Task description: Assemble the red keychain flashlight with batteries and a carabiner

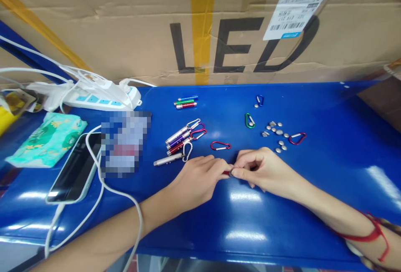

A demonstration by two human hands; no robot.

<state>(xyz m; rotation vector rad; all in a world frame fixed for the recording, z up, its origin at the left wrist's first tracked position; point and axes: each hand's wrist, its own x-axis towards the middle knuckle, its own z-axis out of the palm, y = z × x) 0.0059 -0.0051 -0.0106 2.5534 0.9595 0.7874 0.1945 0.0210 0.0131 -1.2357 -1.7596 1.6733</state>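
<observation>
My left hand (199, 178) is closed around a red mini flashlight (226, 173), and only a short piece of its tube shows. At that tube's end, the thumb and fingers of my right hand (266, 171) pinch a small dark round part. Just beyond my hands lies a red carabiner (220, 146). Left of it rest a silver mini flashlight (169, 159) and several others with carabiners attached, among them a purple one (179, 141). To the right are several small silver button cells or caps (278, 132), a red carabiner (297, 138), a green one (249, 120) and a blue one (260, 100).
Three mini flashlights (187, 102) lie at the back. A power strip (103, 98), tissue pack (46, 140), phone (75, 169) and blurred packet (125, 144) occupy the left. A white cable (119, 192) crosses my left forearm. Behind the blue table (328, 171) stands a large cardboard box (140, 25).
</observation>
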